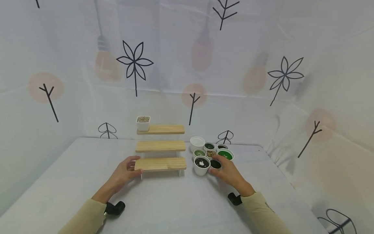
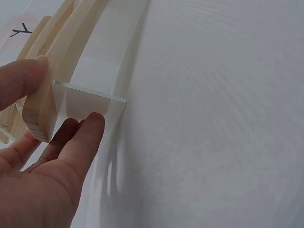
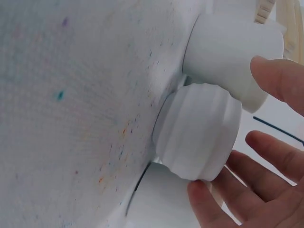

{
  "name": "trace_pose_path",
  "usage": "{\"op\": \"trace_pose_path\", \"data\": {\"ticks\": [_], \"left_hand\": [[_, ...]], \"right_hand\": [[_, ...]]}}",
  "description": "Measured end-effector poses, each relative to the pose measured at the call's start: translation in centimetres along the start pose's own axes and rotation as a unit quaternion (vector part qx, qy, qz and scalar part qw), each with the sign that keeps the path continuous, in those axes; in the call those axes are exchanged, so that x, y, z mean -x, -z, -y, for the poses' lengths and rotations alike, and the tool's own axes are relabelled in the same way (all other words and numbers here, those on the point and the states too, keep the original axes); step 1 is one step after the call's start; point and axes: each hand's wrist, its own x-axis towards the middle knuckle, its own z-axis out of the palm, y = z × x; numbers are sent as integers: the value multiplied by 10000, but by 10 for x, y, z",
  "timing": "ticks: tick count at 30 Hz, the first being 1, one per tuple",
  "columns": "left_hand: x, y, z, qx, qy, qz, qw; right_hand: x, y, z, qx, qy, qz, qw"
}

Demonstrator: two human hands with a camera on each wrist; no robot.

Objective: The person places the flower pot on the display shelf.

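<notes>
A three-step wooden stand with pale boards (image 1: 160,164) and clear side supports stands on the white table. My left hand (image 1: 124,175) holds the left end of its lowest board, thumb on the wood and fingers around the end by the clear support (image 2: 90,102). My right hand (image 1: 229,174) is at a cluster of small pots, fingers spread about a white ribbed pot (image 3: 199,128) with a dark top. The thumb lies close to a smooth white pot (image 1: 201,166) with a white shape on its dark filling; whether it touches is unclear.
A square white pot (image 1: 143,123) with grainy filling sits at the left of the top board. Behind my right hand are a plain white pot (image 1: 197,143), a green-filled pot (image 1: 225,154) and several smaller ones. A patterned cloth (image 1: 163,107) hangs behind the table.
</notes>
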Motion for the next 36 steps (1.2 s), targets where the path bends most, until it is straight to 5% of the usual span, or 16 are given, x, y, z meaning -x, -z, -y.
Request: {"op": "trace_pose_path", "data": {"ticks": [10, 36], "left_hand": [[-1, 0, 0, 14, 35, 16, 10000], [-1, -1, 0, -7, 60, -6, 10000]], "right_hand": [[0, 1, 1, 338, -48, 20, 9994], [2, 1, -8, -39, -215, 89, 9997]]}}
